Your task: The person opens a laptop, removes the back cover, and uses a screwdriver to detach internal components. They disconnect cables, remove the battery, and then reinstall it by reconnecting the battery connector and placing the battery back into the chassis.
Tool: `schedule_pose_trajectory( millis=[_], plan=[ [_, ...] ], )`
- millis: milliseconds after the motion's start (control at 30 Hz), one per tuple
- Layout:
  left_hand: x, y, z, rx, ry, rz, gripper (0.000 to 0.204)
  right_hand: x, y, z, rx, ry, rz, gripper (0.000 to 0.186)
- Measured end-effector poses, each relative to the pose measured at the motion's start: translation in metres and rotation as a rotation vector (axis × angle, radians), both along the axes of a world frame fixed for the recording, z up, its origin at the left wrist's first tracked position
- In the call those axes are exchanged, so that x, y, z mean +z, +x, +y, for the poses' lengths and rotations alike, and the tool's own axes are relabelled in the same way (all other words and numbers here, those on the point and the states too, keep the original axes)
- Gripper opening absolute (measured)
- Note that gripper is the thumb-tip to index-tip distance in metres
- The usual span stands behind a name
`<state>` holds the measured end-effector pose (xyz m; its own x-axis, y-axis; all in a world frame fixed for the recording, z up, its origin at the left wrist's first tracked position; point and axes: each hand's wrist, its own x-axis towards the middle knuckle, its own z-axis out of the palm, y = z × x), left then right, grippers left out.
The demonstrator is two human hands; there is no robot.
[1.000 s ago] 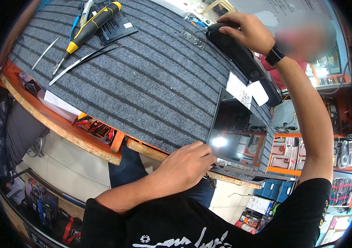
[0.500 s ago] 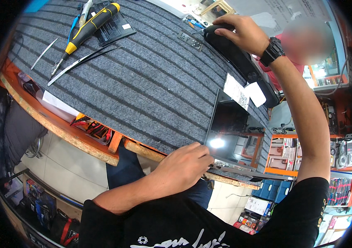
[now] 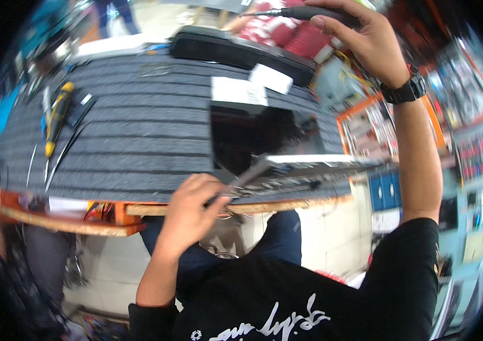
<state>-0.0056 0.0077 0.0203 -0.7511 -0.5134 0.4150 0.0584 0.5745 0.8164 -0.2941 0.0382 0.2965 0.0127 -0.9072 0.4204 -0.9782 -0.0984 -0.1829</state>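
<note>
A laptop lies at the near edge of the striped grey mat. Its dark screen (image 3: 241,136) rests flat, while its base (image 3: 315,166) stands tilted up, blurred by motion. My left hand (image 3: 193,207) is closed with thumb and fingers at the base's near left corner; the fingertips are partly smeared. High at the upper right, my right hand (image 3: 375,40) grips a screwdriver (image 3: 301,12) by its dark handle. The metal shaft points left, above a long black speaker-like bar (image 3: 235,54).
White papers (image 3: 238,91) lie along the screen's far edge. On the left of the mat (image 3: 139,125) are a yellow-black screwdriver (image 3: 57,119) and tweezers (image 3: 62,159). An open drawer (image 3: 71,219) juts out below the mat. A person in red (image 3: 292,37) is beyond the bar.
My right hand has lifted off the black bar with a screwdriver in it. The laptop's base has tipped up at my left hand. The whole view has turned to the right.
</note>
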Motion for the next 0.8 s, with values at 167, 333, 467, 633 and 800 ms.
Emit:
schedule_pose_trajectory(
  millis=[167,333,467,633,800],
  plan=[
    [-0.007,-0.003,0.001,0.029,0.016,-0.093,0.019,-0.013,-0.065,0.200,-0.308,-0.358,-0.182,0.032],
    [-0.001,-0.002,0.017,0.149,0.070,-0.172,0.013,-0.121,-0.081,0.353,-0.643,-0.480,-0.494,0.027],
    [-0.016,0.000,0.005,0.161,0.090,-0.187,0.013,-0.223,-0.067,0.387,-0.760,-0.345,-0.580,0.027],
    [-0.019,0.006,0.004,0.211,0.208,-0.211,0.009,-0.299,-0.068,0.354,-0.719,-0.554,-0.695,0.029],
    [-0.021,0.009,-0.002,0.214,0.177,-0.250,0.014,-0.319,-0.067,0.333,-0.851,-0.608,-0.416,0.025]
  ],
)
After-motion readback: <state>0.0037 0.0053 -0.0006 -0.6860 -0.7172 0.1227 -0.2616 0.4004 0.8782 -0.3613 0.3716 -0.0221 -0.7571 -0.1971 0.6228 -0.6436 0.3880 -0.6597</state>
